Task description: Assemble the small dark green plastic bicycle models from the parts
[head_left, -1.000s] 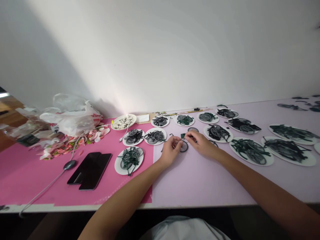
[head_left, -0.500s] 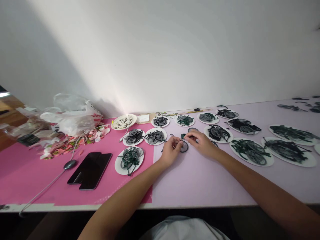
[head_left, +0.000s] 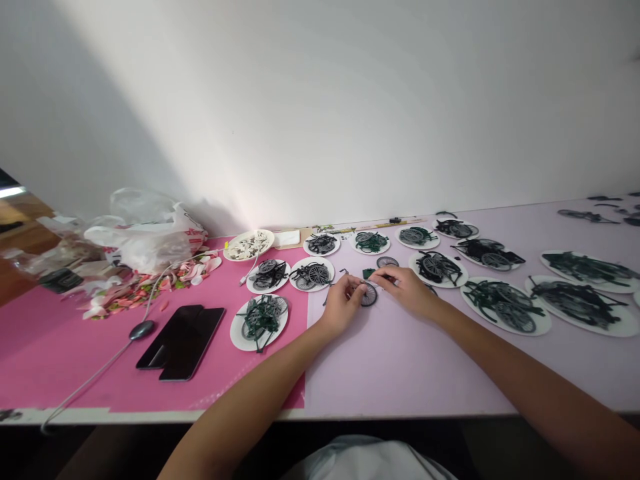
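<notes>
My left hand (head_left: 345, 300) is closed in a pinch at the upper edge of a small spoked wheel (head_left: 369, 295), which looks like part of a toy bicycle. Close by, my right hand (head_left: 401, 285) has its thumb and forefinger pressed together above that wheel; whatever is between them is too small to make out. Behind the fingers lie a dark green piece (head_left: 369, 273) and another small wheel (head_left: 387, 263). Thin dark parts (head_left: 344, 271) show just beyond my left hand, partly hidden by it.
Several white plates of black, green and grey bicycle parts surround my hands, including a near-left plate (head_left: 245, 343) and a right plate (head_left: 543, 328). Two dark phones (head_left: 193, 347), a corded mouse (head_left: 142, 329), artificial petals (head_left: 150, 293) and plastic bags (head_left: 145, 233) lie left.
The view has shifted very slightly. My right hand's fingertips have dipped a little; both hands stay pinched around the same spot by the wheel.
</notes>
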Tool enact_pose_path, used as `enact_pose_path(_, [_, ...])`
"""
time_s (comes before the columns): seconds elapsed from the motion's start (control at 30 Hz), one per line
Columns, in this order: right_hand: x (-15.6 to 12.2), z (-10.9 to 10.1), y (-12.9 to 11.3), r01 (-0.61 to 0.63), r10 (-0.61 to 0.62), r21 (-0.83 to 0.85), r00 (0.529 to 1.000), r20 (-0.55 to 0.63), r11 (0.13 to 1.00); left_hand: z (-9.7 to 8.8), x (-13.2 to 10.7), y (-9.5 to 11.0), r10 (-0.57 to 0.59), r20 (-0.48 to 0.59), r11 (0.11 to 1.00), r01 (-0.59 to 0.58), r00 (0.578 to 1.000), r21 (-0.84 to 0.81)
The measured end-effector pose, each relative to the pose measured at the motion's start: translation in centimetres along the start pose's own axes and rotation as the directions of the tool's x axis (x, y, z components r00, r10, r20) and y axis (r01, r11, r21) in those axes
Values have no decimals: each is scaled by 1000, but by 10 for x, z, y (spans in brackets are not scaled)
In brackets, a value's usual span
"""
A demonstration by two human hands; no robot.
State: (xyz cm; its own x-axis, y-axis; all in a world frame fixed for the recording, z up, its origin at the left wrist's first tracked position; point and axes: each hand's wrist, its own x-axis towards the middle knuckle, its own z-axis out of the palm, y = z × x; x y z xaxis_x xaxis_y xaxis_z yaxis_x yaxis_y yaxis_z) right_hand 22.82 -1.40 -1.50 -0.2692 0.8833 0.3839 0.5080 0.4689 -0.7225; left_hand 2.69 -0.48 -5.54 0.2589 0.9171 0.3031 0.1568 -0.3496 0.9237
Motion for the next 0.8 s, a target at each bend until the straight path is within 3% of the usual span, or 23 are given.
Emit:
enact_pose_path(0.57, [-2, -4, 3, -50, 51, -10, 991, 120, 999, -1, -1, 4, 9, -6, 999, -8, 1000, 44])
enact_pose_path(0.8, [-1, -2, 6, -45, 49, -46, 995, 89, 998, -1, -1, 1, 31, -2, 997, -30, 1000, 72])
